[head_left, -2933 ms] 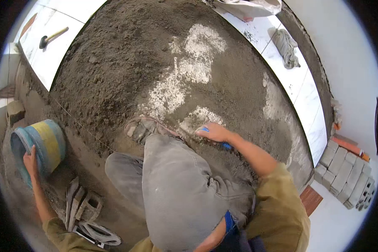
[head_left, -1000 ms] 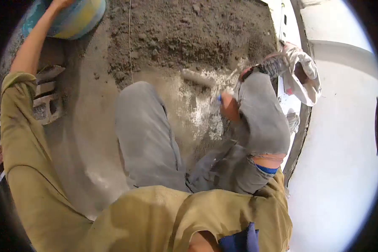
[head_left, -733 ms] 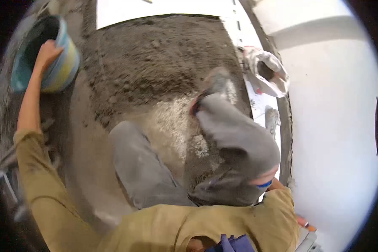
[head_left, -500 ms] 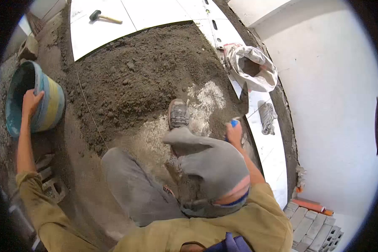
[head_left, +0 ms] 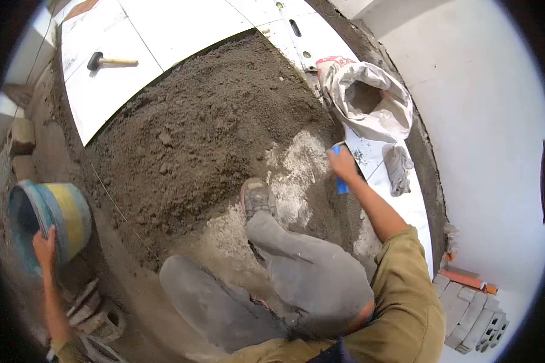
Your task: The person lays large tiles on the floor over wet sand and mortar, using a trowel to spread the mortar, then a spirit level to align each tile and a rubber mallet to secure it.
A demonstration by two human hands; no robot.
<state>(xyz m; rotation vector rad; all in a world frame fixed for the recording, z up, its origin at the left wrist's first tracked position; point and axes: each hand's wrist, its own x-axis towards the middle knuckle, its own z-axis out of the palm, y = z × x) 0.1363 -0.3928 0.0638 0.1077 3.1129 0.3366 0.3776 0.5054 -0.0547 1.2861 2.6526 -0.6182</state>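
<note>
Far left, the left hand (head_left: 44, 247) is clamped on the rim of a blue-and-yellow bucket (head_left: 57, 215) sitting on the dirt floor. In the middle there's the mortar bed (head_left: 206, 121). Over on the right, the right hand (head_left: 343, 164) grips a blue-handled trowel (head_left: 340, 181) just below the open cement sack (head_left: 369, 100).

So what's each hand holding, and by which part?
The right hand grips a tool by its blue handle; its working end is hidden. The left hand holds the bucket by its rim.
</note>
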